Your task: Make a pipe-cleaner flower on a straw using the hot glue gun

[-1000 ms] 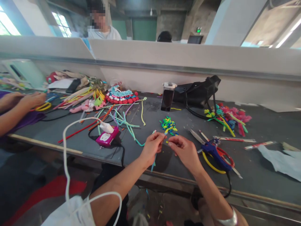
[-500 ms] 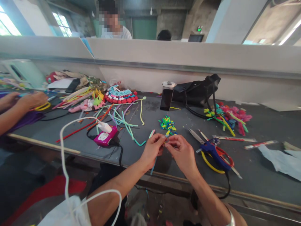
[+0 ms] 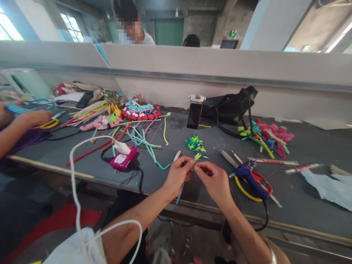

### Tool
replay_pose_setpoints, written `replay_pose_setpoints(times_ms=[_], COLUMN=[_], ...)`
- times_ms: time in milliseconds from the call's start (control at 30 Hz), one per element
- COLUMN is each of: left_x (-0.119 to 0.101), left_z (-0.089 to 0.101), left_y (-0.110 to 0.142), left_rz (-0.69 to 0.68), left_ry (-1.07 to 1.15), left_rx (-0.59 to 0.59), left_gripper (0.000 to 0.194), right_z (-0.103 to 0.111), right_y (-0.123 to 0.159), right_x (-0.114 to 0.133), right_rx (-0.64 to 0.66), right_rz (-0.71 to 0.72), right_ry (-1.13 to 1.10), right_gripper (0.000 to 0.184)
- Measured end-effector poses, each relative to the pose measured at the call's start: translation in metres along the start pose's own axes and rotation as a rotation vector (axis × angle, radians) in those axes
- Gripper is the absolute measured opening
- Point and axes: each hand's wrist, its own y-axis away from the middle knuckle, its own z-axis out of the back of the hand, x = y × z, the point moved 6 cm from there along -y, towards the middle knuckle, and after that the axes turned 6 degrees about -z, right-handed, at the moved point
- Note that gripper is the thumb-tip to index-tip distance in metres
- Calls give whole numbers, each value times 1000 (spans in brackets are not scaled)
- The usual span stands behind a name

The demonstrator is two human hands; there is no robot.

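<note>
My left hand [image 3: 178, 174] is closed around a blue pipe cleaner [image 3: 179, 194], whose lower end hangs down past the palm. Yellow bits [image 3: 197, 156] show at its upper end, just above the fingertips. Thumb and fingers of my right hand [image 3: 213, 179] are pinched together against my left fingertips; whatever lies in that pinch is hidden. Just beyond both hands lies a pile of short green, yellow and blue pipe cleaner pieces [image 3: 194, 143]. A pale pink-and-green stick [image 3: 177, 156] pokes up behind my left hand.
Scissors [image 3: 227, 159] and a blue glue gun [image 3: 250, 180] lie to the right. A phone [image 3: 194, 116] leans upright near a black bag [image 3: 229, 108]. Left are a magenta power adapter [image 3: 123, 158], a white cable [image 3: 72, 172], loose pipe cleaners [image 3: 147, 143] and another person's hand [image 3: 38, 117].
My right hand has come in to my left fingertips; the small yellow piece it pinched is now hidden. The person at far left has shifted a hand, with blue strands raised.
</note>
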Motion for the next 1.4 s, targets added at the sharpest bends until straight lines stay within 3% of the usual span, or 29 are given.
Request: replay_pose_setpoints(times_ms=[200,533,1400], left_x=[-2,-3,-2], left_z=[0,-3,-6], left_y=[-1,3,6], left_rz=[46,74,74], left_ry=[55,21,-16], left_rx=[30,79,132], left_gripper=[24,16,17], right_z=[13,25,22], right_y=[-3,-3,-3], right_x=[-10,-4,3], right_rx=[-25,-88,-104], right_rz=[-106,-21,51], right_ry=[-136,-47,40], right_gripper=[28,21,22])
